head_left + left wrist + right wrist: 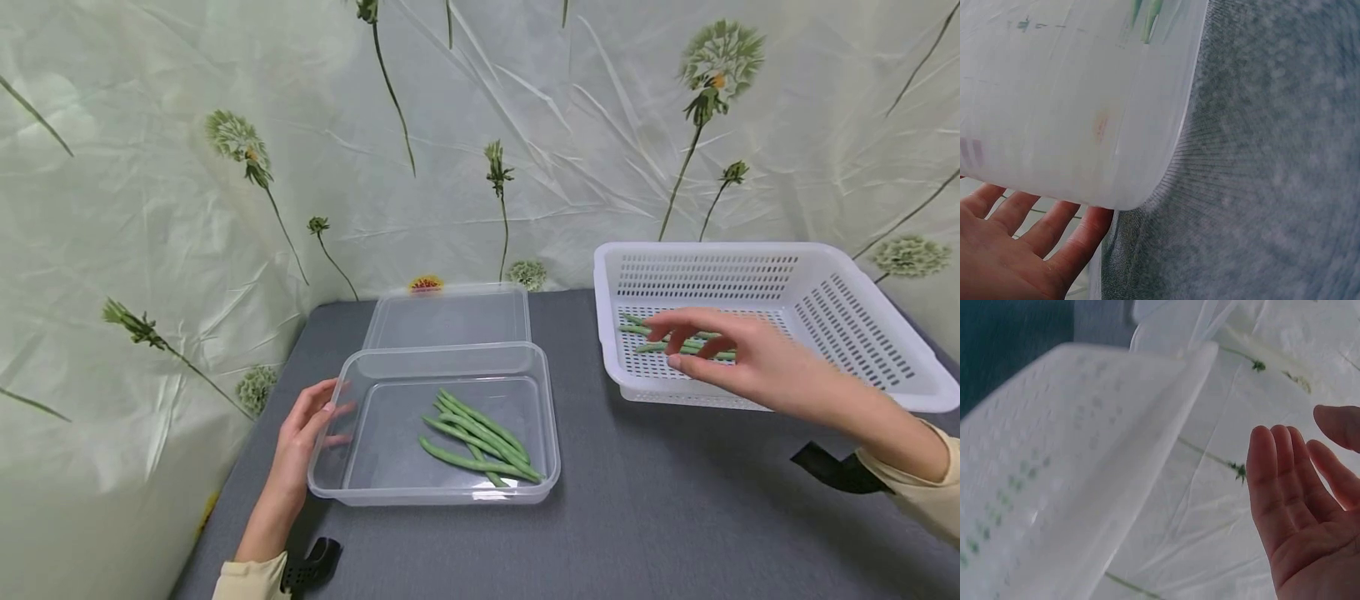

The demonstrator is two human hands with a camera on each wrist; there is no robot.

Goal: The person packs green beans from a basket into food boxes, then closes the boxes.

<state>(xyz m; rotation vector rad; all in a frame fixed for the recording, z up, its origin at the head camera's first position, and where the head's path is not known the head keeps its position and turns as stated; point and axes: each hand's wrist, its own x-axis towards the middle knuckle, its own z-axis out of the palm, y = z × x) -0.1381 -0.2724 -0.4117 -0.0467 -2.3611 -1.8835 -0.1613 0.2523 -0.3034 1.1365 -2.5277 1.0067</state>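
A clear plastic container (375, 450) stands on the grey table, with several green beans (480, 442) lying toward its right side. My left hand (300, 433) touches the container's left wall, and in the left wrist view its nearly straight fingers (1060, 228) meet the outside of the plastic. Over the white perforated basket (862, 325) hovers my right hand (757, 358), its fingers loosely bent and nothing between thumb and fingertips. More green beans (648, 347) lie on the basket floor beneath it, partly hidden by the hand. The right wrist view shows the palm (1316, 556) beside the basket's wall.
Behind the container lies a clear rectangular lid (450, 321), close to the back edge of the table (592, 517). A pale sheet printed with dandelions (337, 125) rises behind and to the left. The basket reaches the table's right side.
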